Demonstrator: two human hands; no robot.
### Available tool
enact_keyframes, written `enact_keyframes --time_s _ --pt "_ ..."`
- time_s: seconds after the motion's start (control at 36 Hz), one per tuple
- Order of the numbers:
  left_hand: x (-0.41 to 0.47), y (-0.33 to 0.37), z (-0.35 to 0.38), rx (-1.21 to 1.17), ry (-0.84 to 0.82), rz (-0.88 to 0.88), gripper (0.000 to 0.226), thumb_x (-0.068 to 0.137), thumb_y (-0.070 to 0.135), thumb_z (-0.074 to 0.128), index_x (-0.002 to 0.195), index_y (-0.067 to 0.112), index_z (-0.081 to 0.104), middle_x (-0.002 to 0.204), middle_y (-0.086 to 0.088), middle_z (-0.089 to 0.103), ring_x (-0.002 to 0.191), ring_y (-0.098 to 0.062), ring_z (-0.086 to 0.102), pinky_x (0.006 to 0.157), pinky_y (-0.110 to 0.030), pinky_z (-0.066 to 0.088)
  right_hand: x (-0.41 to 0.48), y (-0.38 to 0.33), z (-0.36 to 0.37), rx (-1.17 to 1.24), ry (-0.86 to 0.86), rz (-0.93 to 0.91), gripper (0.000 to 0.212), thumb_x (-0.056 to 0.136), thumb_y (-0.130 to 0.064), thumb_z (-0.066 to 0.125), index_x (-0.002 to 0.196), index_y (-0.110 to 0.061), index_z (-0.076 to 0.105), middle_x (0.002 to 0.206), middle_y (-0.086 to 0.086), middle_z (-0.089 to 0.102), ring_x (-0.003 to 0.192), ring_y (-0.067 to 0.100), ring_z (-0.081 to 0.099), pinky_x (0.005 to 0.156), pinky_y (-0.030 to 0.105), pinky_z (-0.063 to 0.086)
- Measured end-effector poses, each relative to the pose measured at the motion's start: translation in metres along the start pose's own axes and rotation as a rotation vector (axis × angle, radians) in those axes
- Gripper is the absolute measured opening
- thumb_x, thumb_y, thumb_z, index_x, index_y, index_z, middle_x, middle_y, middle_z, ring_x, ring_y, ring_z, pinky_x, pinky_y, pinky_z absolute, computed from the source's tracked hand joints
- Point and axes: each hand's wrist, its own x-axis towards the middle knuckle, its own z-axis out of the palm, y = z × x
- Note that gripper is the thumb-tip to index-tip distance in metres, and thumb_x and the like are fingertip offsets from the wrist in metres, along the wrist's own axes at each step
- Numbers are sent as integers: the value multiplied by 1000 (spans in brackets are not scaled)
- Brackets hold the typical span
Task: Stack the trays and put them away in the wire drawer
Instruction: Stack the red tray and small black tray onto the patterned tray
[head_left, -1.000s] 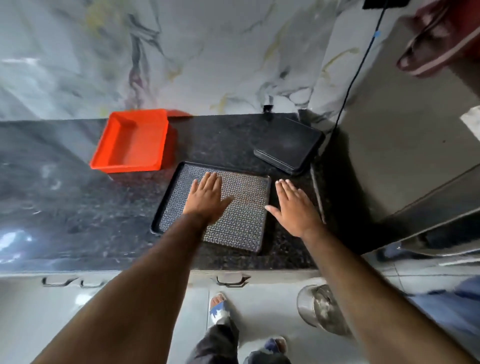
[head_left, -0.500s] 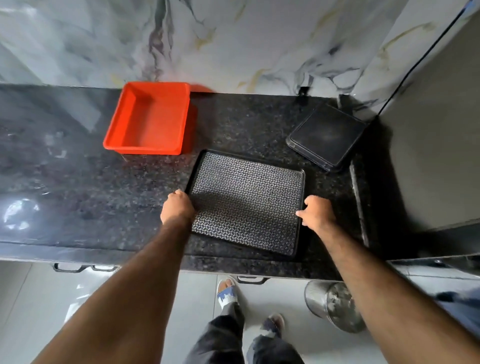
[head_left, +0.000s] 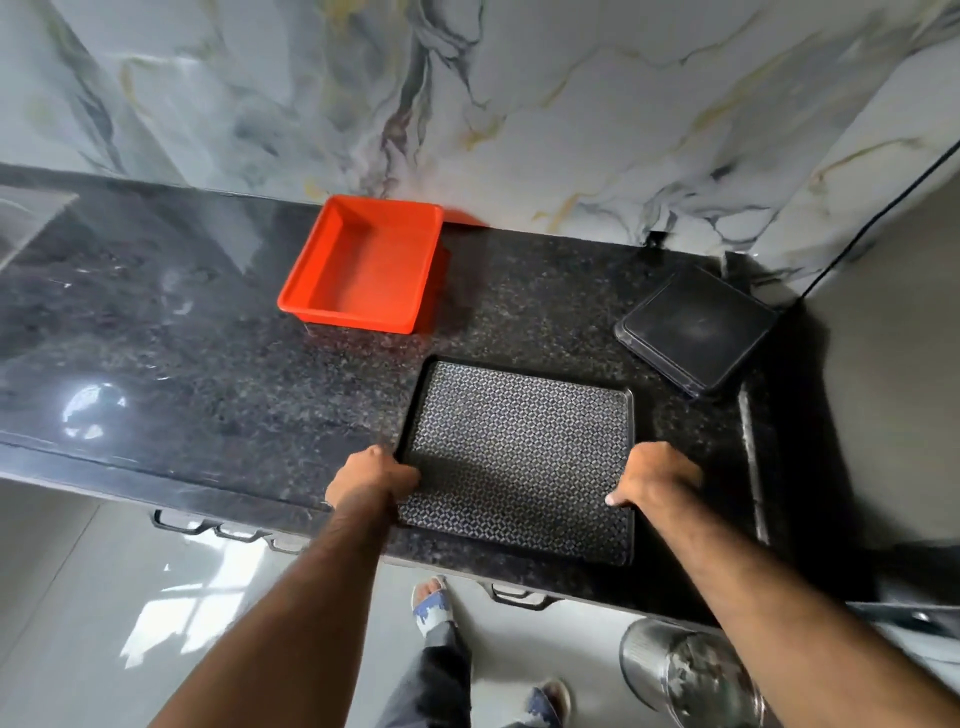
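Observation:
A flat black tray with a woven grey pattern (head_left: 519, 447) lies on the dark granite counter (head_left: 208, 374), near its front edge. My left hand (head_left: 371, 475) grips the tray's left rim and my right hand (head_left: 654, 475) grips its right rim, fingers curled over the edges. A deep orange tray (head_left: 363, 265) stands further back by the marble wall. A plain black tray (head_left: 696, 327) lies turned at an angle at the back right corner. No wire drawer is in view.
Drawer handles (head_left: 519, 597) show under the counter's front edge. A steel bin (head_left: 685, 675) stands on the floor at the right, beside my feet (head_left: 431, 603). A tall grey appliance side (head_left: 883, 364) borders the counter on the right, with a black cable running up the wall.
My hands went from lying flat over the patterned tray to closing on its left and right rims. The tray now sits squarer to the counter edge, and the view has shifted.

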Motion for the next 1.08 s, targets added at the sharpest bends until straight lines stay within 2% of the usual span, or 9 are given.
enact_keyframes --time_s 0.14,0.33,0.39,0.53,0.64,0.69,0.78,0.94,1.08 --pt "41 -5 -49 -195 -5 -79 78 61 55 51 128 14 55 131 -15 63 120 -34 60 96 -43 47 18 -65 -67 -5 230 -158 63 68 -56 81 117 -18 70 123 6 71 114 27 68 87 39 56" --pt "143 1 -109 -550 45 -44 79 71 63 56 127 7 56 128 -21 65 120 -37 60 100 -42 47 50 -199 -152 259 141 -475 51 86 -49 66 114 -6 70 118 17 72 114 36 67 85 33 55" --pt "173 7 -118 -693 53 -41 77 73 70 56 120 9 62 121 -18 69 115 -35 63 101 -42 49 61 -237 -168 314 105 -536 49 89 -38 66 125 -4 66 127 17 69 120 35 64 96 34 53" --pt "223 24 -121 -1119 -135 -123 68 84 63 60 117 3 63 108 -30 64 83 -33 66 62 -40 57 82 -316 -183 466 95 -530 50 91 -31 68 133 -4 61 137 15 64 128 33 58 106 36 47" --pt "235 38 -118 -1369 -128 -195 48 92 36 63 122 -1 56 109 -23 62 75 -32 67 52 -36 57 91 -353 -167 605 37 -457 46 89 -22 71 128 0 62 129 20 66 121 37 63 101 43 53" --pt "235 44 -120 -1386 -62 -193 40 90 23 59 122 1 56 111 -23 64 68 -30 69 48 -32 57 95 -363 -157 704 46 -413 34 87 -10 67 120 -1 65 120 20 69 112 38 68 96 48 57" --pt "235 48 -122 -1366 -3 -175 41 85 13 52 123 0 54 117 -24 64 86 -35 72 52 -37 62 97 -367 -144 824 79 -348 30 85 -2 64 115 1 65 116 20 70 109 38 68 94 49 58" --pt "233 45 -134 -1080 48 -94 58 70 33 54 120 4 56 112 -20 68 97 -41 69 85 -51 59 90 -338 -141 1108 6 -239 37 78 -1 69 114 -1 63 114 21 69 103 36 71 86 53 61" --pt "207 47 -135 -997 26 55 59 69 36 51 118 4 52 114 -22 66 102 -43 67 85 -56 58 88 -277 -145 1216 179 -91 45 75 -7 70 118 -1 57 121 22 66 110 39 68 90 55 59"
